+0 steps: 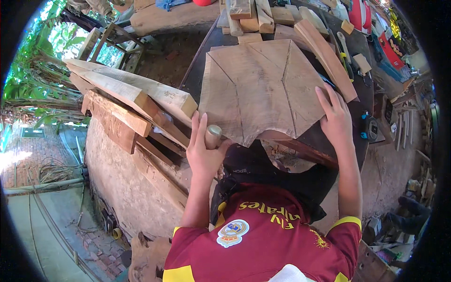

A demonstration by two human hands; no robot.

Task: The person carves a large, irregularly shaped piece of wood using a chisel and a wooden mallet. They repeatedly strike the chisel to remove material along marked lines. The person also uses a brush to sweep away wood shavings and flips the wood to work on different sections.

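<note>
In the head view a wide, irregular wooden board [260, 89] with dark angled lines lies on a dark worktable [350, 141]. My left hand [202, 145] is at its lower left corner, fingers extended along the edge, with a round wooden handle [213, 134] held between thumb and forefinger; the rest of that object is hidden. My right hand [336, 120] grips the board's right edge, fingertips on top and thumb out of sight. A tape measure [369, 124] sits right of that hand.
Long planks [131, 94] are stacked at the left. Wood offcuts [263, 16] and a long beam [324, 56] lie behind and beside the board. Tools [390, 51] crowd the far right. A paved path [37, 164] with hoses runs along the left.
</note>
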